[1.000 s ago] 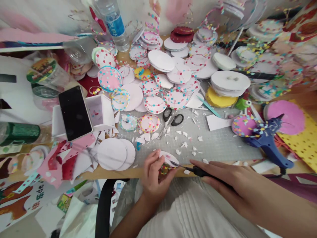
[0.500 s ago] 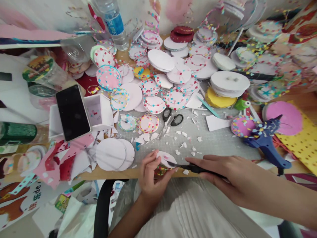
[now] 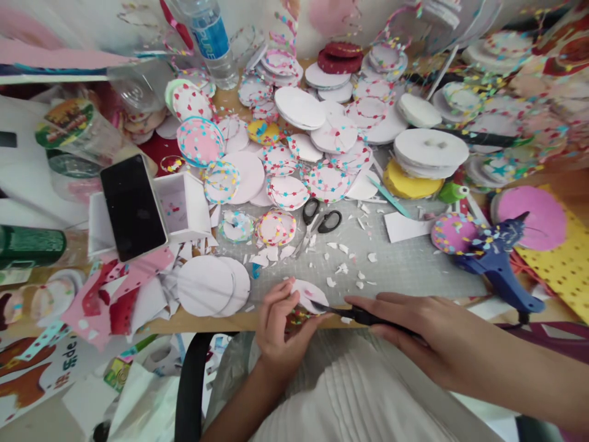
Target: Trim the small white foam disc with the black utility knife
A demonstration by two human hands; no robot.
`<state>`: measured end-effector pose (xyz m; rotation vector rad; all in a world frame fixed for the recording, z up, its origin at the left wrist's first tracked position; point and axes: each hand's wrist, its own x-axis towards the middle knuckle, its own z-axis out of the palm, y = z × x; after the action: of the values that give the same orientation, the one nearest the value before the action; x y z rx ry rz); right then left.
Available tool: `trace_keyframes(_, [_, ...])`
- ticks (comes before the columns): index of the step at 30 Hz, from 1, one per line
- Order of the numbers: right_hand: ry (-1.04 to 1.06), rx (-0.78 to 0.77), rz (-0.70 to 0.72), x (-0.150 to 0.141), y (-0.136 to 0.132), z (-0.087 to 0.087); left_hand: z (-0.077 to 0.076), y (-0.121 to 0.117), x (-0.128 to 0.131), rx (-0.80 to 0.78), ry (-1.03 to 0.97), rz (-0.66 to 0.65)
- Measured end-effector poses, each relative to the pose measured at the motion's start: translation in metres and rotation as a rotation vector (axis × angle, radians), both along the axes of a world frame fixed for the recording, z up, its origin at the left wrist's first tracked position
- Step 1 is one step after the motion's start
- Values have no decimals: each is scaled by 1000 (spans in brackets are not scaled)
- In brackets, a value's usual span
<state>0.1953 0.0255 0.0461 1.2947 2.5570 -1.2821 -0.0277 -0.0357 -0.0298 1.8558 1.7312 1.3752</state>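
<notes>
My left hand [image 3: 278,325] pinches a small paper disc [image 3: 309,296], white on top with a multicoloured dotted rim, at the table's front edge. My right hand [image 3: 414,328] is wrapped round the black handle of a craft knife [image 3: 356,314]. Its blade tip points left and touches the disc's edge. Both hands sit over my lap, just in front of the grey cutting mat [image 3: 396,264], which is strewn with white paper scraps.
Black scissors [image 3: 319,221] lie on the mat. A blue glue gun [image 3: 499,261] rests at right beside pink discs. A phone [image 3: 132,207] leans on a white box [image 3: 186,205] at left. Stacks of decorated discs [image 3: 326,141] and a water bottle [image 3: 209,40] fill the back.
The view has shifted slightly. My left hand has turned the disc a little against the blade; my right hand stays on the knife.
</notes>
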Motion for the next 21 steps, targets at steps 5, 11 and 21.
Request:
trace_keyframes(5, [63, -38, 31, 0, 6, -7, 2, 2, -3, -36, -24, 12])
trace_keyframes(11, [75, -137, -32, -3, 3, 1, 1, 3, -3, -30, 0, -8])
trace_keyframes(21, [-48, -12, -59, 6, -8, 4, 1, -1, 4, 21, 79, -31])
